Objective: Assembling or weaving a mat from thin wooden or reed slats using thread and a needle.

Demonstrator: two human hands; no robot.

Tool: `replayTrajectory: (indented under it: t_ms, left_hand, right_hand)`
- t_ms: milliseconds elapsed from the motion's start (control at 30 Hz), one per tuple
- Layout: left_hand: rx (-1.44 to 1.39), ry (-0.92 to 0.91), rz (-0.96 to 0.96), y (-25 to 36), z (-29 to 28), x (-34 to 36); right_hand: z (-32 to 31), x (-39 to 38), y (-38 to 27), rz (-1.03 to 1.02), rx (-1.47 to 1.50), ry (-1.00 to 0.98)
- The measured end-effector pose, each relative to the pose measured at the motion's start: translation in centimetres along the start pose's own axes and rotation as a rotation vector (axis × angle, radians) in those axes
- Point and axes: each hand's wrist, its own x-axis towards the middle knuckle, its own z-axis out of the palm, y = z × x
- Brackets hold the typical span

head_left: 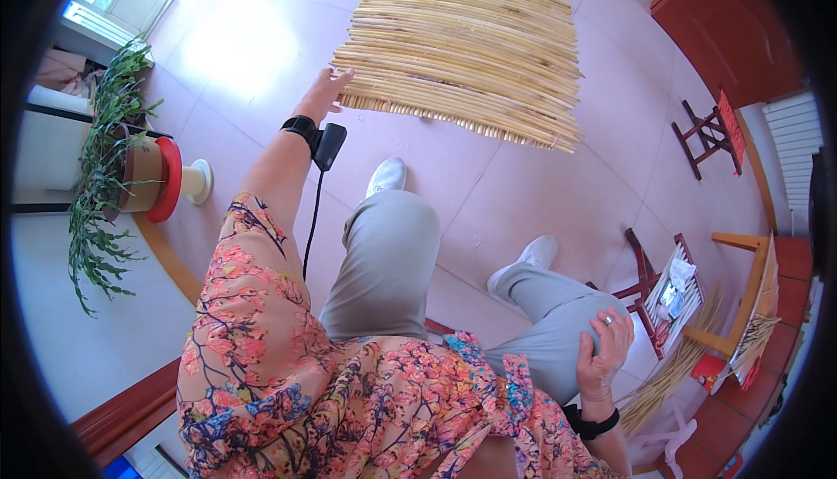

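Mat of pale stalks [462, 52], shown flat on the tiled floor [475, 217] ahead of the seated person. The left hand [324, 94] reaches to its near left corner, fingers spread wide at the edge; no closed grip shows. The right hand [608, 353] rests on the right knee [558, 331] — fingers loosely parted, holding nothing visible. The mat appears largely formed: its stalks lie side by side in close rows, though their ends remain uneven. Loose stalks [671, 392] lie at lower right, apart from it; whether any are still needed cannot be told.
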Motion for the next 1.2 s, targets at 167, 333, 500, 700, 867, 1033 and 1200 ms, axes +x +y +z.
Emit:
replayTrajectory:
  t_ms: [167,333,500,700,867,1033,1200]
  left_hand:
    - [-0.561,0.014,-0.026,-1.9,0.8,1.4]
    - [-0.736,0.016,0.038,-2.5,2.9,0.7]
    - [-0.887,0.041,0.051,-3.4,6.1,0.1]
    - [-0.770,-0.110,-0.014,0.4,3.5,-1.3]
    - [-0.453,0.133,0.018,-0.1,5.1,-0.4]
    - [-0.463,0.058,0.110,-1.4,4.5,1.1]
    - [-0.056,0.361,0.108,-1.9,5.2,0.6]
  right_hand:
    - [-0.1,0.5,-0.5,-0.011,0.010,0.001]
    - [0.3,0.4,0.0,-0.002,0.013,0.014]
    - [0.0,0.1,0.4,-0.012,0.029,0.011]
    - [-0.3,-0.6,0.7,0.002,0.037,0.020]
    - [-0.3,-0.6,0.6,-0.007,0.029,0.022]
    - [-0.5,-0.4,0.4,0.005,0.034,0.026]
    - [-0.5,-1.3,0.8,0.026,0.016,0.062]
